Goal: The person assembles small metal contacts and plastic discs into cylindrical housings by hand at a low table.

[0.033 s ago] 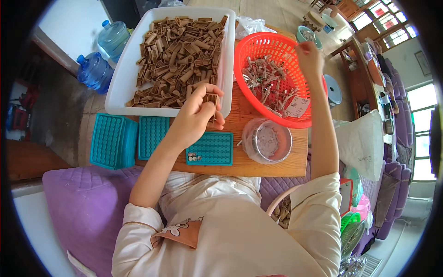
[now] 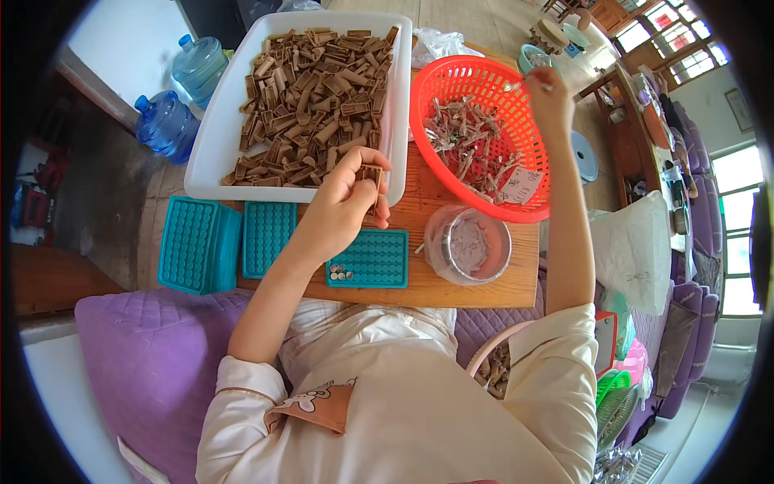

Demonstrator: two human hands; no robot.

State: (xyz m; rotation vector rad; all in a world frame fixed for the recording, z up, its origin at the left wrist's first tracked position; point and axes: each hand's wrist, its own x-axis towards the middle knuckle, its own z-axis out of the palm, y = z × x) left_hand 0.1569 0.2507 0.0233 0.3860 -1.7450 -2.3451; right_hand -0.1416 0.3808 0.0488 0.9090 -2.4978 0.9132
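Note:
My left hand (image 2: 348, 200) is closed round a small brown hollow piece (image 2: 372, 174), shaped like a little open box, held upright above the near edge of the white tub (image 2: 193, 153). Many similar brown pieces (image 2: 310, 101) fill that tub. Raised at the far right rim of the red plastic basket (image 2: 425, 153), my right hand (image 2: 551, 105) has its fingers pinched together. Something small and shiny shows at the fingertips, too small to name. In the basket lie silvery, twisted strips (image 2: 463, 133) and a written paper tag (image 2: 521, 185).
Below my left hand lies a teal dimpled tray (image 2: 375, 262) with several small round discs (image 2: 339, 273). More teal trays (image 2: 189, 242) are stacked to the left. A clear round tub (image 2: 469, 246) of whitish material stands near the wooden table's (image 2: 451, 297) front edge. Blue water bottles (image 2: 165, 125) stand at left.
My right hand has shifted slightly to the right at the basket rim, and a shiny bit now shows by its fingers. My left hand keeps its hold on the brown piece.

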